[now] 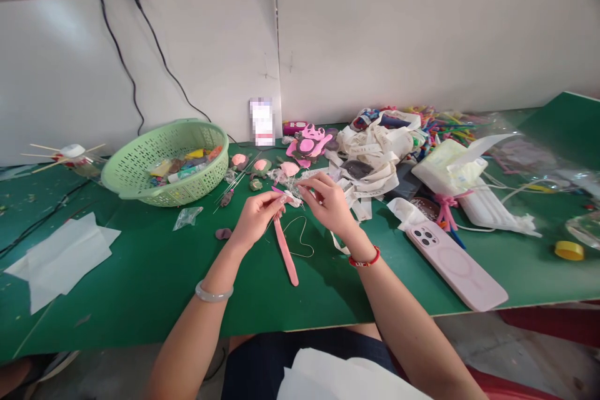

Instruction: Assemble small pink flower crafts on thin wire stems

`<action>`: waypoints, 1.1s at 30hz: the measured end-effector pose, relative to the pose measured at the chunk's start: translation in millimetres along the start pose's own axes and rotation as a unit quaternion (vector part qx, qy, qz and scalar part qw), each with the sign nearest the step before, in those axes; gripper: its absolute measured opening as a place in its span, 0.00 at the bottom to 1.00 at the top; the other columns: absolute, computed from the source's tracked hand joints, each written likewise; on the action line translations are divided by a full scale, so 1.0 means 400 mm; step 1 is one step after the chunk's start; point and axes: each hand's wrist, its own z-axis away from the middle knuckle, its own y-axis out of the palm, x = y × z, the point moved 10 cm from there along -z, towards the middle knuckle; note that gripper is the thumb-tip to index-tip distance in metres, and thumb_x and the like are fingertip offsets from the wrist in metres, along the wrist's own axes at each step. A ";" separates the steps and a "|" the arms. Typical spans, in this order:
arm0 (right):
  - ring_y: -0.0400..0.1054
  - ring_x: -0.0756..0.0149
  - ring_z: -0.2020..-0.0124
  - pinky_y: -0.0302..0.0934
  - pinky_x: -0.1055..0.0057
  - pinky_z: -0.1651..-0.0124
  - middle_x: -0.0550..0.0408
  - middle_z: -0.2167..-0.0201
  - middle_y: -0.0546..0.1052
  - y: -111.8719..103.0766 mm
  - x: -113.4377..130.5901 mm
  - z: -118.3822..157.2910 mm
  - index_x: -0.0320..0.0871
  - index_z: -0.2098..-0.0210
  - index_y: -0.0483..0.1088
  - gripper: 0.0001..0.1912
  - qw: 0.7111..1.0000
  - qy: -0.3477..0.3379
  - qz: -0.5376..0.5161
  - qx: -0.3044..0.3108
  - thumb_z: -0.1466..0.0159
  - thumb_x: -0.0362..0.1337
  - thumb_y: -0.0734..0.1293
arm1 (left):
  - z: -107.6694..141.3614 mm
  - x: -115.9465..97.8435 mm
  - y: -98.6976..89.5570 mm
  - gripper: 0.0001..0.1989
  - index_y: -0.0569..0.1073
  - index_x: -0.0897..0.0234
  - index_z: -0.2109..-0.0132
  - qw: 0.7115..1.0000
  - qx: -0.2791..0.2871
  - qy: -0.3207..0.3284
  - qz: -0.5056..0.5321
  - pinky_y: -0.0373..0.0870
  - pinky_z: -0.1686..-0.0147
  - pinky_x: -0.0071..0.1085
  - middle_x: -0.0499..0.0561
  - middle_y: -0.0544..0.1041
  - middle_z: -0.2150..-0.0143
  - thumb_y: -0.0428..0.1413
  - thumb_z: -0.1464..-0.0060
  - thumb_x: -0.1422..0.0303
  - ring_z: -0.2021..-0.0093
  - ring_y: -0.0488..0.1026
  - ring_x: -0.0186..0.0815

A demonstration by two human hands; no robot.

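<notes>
My left hand [259, 217] is closed, thumb and forefinger pinching a small white piece [291, 198] with a purple-pink tip beside it. A flat, round-ended pink strip [285, 254] reaches from under these fingers down over the table. To the right, my right hand [327, 201] is closed with fingertips together, just above the white piece; anything fine in them is too small to make out. A thin pale thread [307, 244] loops on the table between the hands. Small pink-and-grey turtle-like pieces [261, 167] and long thin needles or wires [237, 182] lie beyond my left hand.
A green basket [164, 195] with small packets stands left, near white paper sheets [63, 259]. Behind my hands are pink cutouts [309, 142] and a lit phone [261, 122]. Printed ribbon [375, 150], a tissue pack [445, 165] and a pink-cased phone [457, 269] lie right.
</notes>
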 end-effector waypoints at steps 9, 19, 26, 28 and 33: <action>0.57 0.71 0.79 0.52 0.71 0.74 0.56 0.80 0.71 0.051 -0.036 0.013 0.42 0.71 0.74 0.19 0.990 0.108 -0.085 0.034 0.35 0.51 0.66 | 0.004 0.024 0.022 0.18 0.78 0.67 0.65 0.999 0.021 -0.037 0.007 0.63 0.70 0.29 0.49 0.70 0.73 0.62 0.48 0.54 0.71 0.64 0.31; 0.64 0.69 0.77 0.57 0.71 0.74 0.54 0.75 0.75 0.075 -0.064 0.021 0.42 0.70 0.73 0.17 0.970 0.163 -0.172 0.058 0.37 0.51 0.68 | 0.005 0.028 0.031 0.19 0.79 0.67 0.64 0.997 0.052 -0.032 -0.036 0.64 0.70 0.29 0.49 0.71 0.72 0.62 0.47 0.53 0.72 0.65 0.32; 0.57 0.70 0.78 0.52 0.71 0.73 0.58 0.80 0.69 0.047 -0.040 0.011 0.44 0.73 0.68 0.14 0.991 0.106 -0.068 0.035 0.34 0.44 0.66 | 0.005 0.040 0.028 0.17 0.79 0.66 0.63 0.996 0.061 -0.042 -0.056 0.64 0.70 0.30 0.50 0.73 0.72 0.61 0.47 0.55 0.71 0.67 0.33; 0.58 0.70 0.77 0.53 0.71 0.71 0.58 0.79 0.68 0.047 -0.024 0.011 0.44 0.73 0.66 0.13 0.996 0.073 -0.037 0.033 0.34 0.41 0.65 | 0.004 0.040 0.027 0.17 0.78 0.66 0.66 0.996 0.054 -0.046 -0.045 0.63 0.70 0.30 0.49 0.72 0.73 0.62 0.48 0.54 0.72 0.66 0.33; 0.62 0.68 0.73 0.54 0.72 0.69 0.55 0.74 0.69 0.058 0.006 0.015 0.44 0.71 0.63 0.10 0.998 -0.004 0.044 0.041 0.32 0.34 0.63 | 0.004 0.042 0.031 0.18 0.76 0.67 0.69 0.996 0.053 -0.058 -0.031 0.60 0.72 0.30 0.48 0.69 0.75 0.63 0.50 0.53 0.73 0.63 0.31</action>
